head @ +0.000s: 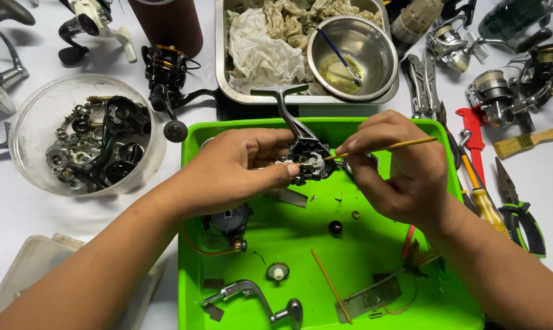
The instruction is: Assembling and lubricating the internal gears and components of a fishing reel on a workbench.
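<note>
Far left of the green tray [453, 183], a clear bowl of reel parts [87, 137] sits on the white counter [19, 208]. Over the tray's upper middle, the left hand [230, 171] has its fingers closed around a dark fishing reel body [307, 162], its handle arm pointing up towards the steel pan. Just right of it, the right hand [405, 171] pinches a thin wooden-handled brush [386, 146], tip touching the exposed gear. A loose grip here could likely let the reel tip and shed small pieces into the tray, among the screws, the dark ball [335, 227] and the crank handle [258, 296] already lying there. Pressing the brush too hard might push grit deeper. Pliers [521, 214] lie right of the tray.
</note>
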